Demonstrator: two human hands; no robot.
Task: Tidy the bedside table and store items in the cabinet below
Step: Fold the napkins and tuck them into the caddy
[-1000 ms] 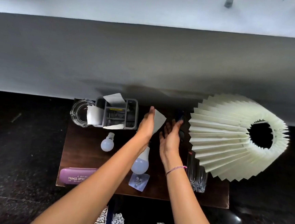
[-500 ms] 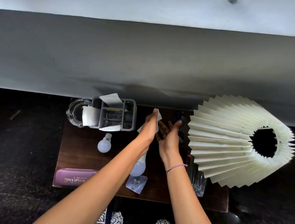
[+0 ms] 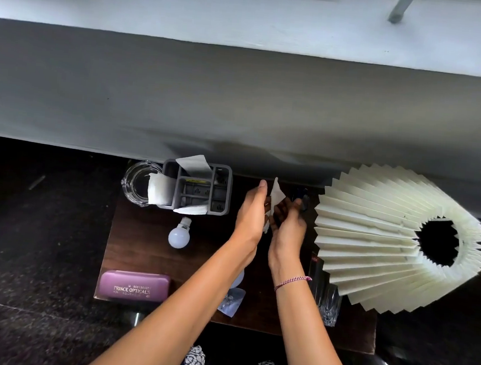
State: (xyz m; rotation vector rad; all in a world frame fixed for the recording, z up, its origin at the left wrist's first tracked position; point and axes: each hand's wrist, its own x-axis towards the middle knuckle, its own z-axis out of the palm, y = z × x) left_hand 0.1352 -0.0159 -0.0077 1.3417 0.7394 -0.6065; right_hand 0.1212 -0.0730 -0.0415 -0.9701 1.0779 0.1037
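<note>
Dim room, light from above; soft shadows on wall (image 3: 240,109); wide-angle edge distortion.

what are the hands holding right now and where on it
A folded white paper sheet, held between the left hand and right hand by its lower part.

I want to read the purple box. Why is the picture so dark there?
Head view: light falls on the wall, while the floor stays black; the purple case sits in dimness, its white print slightly soft; the wide lens bends the lampshade.
</note>
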